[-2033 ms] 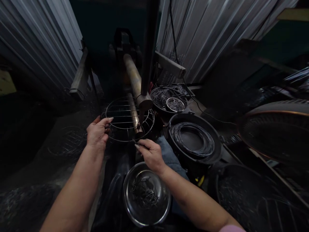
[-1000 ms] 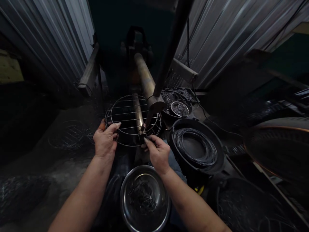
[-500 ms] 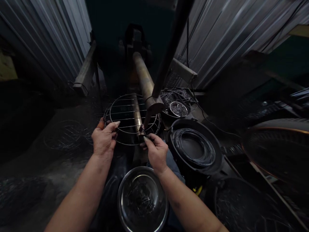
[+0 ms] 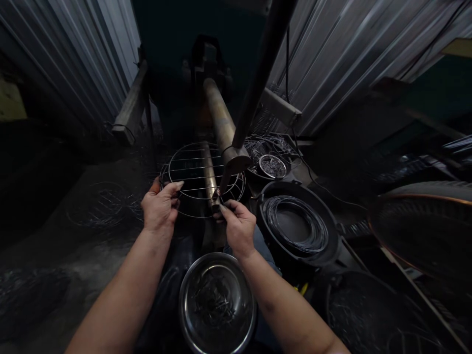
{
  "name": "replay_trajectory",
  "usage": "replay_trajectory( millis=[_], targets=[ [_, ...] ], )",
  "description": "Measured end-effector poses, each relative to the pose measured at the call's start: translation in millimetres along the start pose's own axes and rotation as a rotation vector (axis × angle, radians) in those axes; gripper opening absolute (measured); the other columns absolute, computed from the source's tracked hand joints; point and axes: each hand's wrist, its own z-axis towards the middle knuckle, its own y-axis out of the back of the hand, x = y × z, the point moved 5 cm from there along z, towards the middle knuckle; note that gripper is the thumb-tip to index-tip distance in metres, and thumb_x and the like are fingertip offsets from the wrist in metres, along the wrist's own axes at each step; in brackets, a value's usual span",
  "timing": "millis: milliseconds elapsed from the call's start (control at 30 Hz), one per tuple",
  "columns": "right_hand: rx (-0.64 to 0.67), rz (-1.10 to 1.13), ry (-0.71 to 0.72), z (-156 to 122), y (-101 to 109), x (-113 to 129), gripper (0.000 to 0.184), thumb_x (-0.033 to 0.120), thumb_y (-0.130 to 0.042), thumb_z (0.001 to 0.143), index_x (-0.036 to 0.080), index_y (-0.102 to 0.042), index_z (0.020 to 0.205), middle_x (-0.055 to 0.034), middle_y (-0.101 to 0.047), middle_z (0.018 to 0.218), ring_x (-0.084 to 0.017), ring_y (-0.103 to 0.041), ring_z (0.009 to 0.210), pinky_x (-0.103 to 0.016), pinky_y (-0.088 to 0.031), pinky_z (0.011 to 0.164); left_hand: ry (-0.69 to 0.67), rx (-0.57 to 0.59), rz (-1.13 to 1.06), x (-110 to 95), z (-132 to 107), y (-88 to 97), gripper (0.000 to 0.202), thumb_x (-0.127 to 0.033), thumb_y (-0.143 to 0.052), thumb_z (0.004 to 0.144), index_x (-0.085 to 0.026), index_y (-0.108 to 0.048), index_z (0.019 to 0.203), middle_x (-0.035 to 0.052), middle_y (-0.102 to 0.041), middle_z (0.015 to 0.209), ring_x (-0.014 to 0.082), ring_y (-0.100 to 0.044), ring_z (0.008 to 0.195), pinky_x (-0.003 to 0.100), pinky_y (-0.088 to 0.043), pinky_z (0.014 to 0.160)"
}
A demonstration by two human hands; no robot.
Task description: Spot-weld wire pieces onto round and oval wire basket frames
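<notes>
The left hand [image 4: 159, 209] grips, thumb uppermost, while the right hand [image 4: 239, 223] pinches.

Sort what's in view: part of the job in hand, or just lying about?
In use:
wire rack, in the left hand
lower bar, by the right hand
upper bar, above the wire rack
likely the steel bowl of metal pieces

Apparently lying about:
wire coil in the black pan
tangled wire

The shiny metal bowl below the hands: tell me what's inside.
Inside the shiny metal bowl lies a loose pile of short, thin metal pieces. Where they overlap, they cover the bowl's floor, so anything beneath them cannot be seen.
</notes>
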Motion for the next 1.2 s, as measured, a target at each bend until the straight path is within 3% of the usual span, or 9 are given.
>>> replay_trajectory(
  millis=[600,667,767,800,867,933,1000,1067,1200],
  targets=[
    [0.032,-0.017,-0.017,5.5,-2.7,1.7,0.015,0.03,-0.067,0.072,0.016,-0.064,0.074,0.0016,-0.063,0.061,-0.013,-0.062,0.055,-0.023,-0.049,0.05,-0.019,-0.075,0.009,0.6,-7.7,2.1,0.043,-0.016,-0.08,0.042,-0.019,-0.047,0.07,-0.009,-0.043,0.055,0.0036,-0.032,0.042,0.018,-0.02,0.037],
    [0.059,-0.081,0.032,-0.8,3.8,6.4,0.016,0.032,-0.064,0.077,0.017,-0.065,0.082,0.0,-0.066,0.069,-0.015,-0.065,0.063,-0.025,-0.052,0.055,-0.032,-0.067,0.006,0.1,-13.6,5.8,0.044,-0.017,-0.08,0.042,-0.019,-0.049,0.073,-0.0082,-0.046,0.058,0.0039,-0.036,0.043,0.017,-0.021,0.037],
    [0.1,-0.413,0.274,-30.0,20.7,14.0,0.019,0.029,-0.054,0.085,0.02,-0.065,0.098,-0.0049,-0.068,0.089,-0.018,-0.065,0.081,-0.029,-0.053,0.069,-0.014,-0.021,0.031,-1.1,-15.4,13.1,0.046,-0.025,-0.082,0.046,-0.02,-0.053,0.082,-0.0054,-0.054,0.067,0.0073,-0.047,0.048,0.018,-0.029,0.039],
    [0.177,-0.586,0.353,-45.2,23.0,11.4,0.02,0.025,-0.051,0.086,0.02,-0.066,0.099,-0.0066,-0.068,0.093,-0.018,-0.065,0.085,-0.03,-0.053,0.073,-0.003,-0.013,0.044,-2.0,-12.1,15.6,0.045,-0.029,-0.082,0.048,-0.02,-0.055,0.083,-0.004,-0.057,0.07,0.0088,-0.05,0.05,0.019,-0.032,0.04],
    [0.528,-0.981,0.378,-80.5,19.9,-12.3,0.019,0.018,-0.052,0.082,0.019,-0.069,0.09,-0.0082,-0.069,0.088,-0.02,-0.064,0.083,-0.031,-0.052,0.076,-0.016,-0.014,0.072,-6.6,1.2,19.0,0.041,-0.035,-0.081,0.052,-0.018,-0.058,0.082,-0.0003,-0.06,0.074,0.0114,-0.054,0.054,0.022,-0.038,0.043],
    [0.963,-1.351,0.238,-117.6,19.8,-50.4,0.016,0.018,-0.062,0.072,0.016,-0.071,0.084,-0.0109,-0.069,0.087,-0.023,-0.065,0.081,-0.032,-0.052,0.073,-0.097,-0.015,0.092,-15.6,20.4,17.9,0.039,-0.034,-0.081,0.051,-0.016,-0.06,0.079,0.0034,-0.063,0.076,0.0138,-0.057,0.059,0.023,-0.043,0.047],
    [1.267,-1.59,0.095,-144.7,23.6,-78.1,0.024,0.018,-0.068,0.064,0.013,-0.073,0.086,-0.015,-0.07,0.094,-0.027,-0.067,0.084,-0.034,-0.053,0.072,-0.153,0.005,0.122,-23.8,38.7,12.4,0.042,-0.027,-0.082,0.047,-0.014,-0.061,0.081,0.0056,-0.064,0.077,0.0161,-0.06,0.063,0.024,-0.045,0.049],
    [1.396,-1.667,0.036,-156.0,23.7,-88.6,0.029,0.016,-0.068,0.063,0.011,-0.074,0.091,-0.0167,-0.07,0.098,-0.029,-0.067,0.088,-0.034,-0.054,0.073,-0.106,0.04,0.176,-26.4,50.5,6.4,0.046,-0.019,-0.082,0.042,-0.014,-0.061,0.082,0.0063,-0.064,0.075,0.0169,-0.06,0.061,0.024,-0.043,0.047],
    [1.337,-1.629,0.009,-146.4,28.0,-80.3,0.028,0.012,-0.066,0.066,0.013,-0.075,0.092,-0.0151,-0.072,0.098,-0.029,-0.067,0.091,-0.033,-0.052,0.075,0.037,0.021,0.209,-25.4,45.3,10.8,0.04,-0.013,-0.079,0.04,-0.015,-0.057,0.073,0.0024,-0.058,0.061,0.013,-0.051,0.047,0.021,-0.033,0.037]
  ],
)
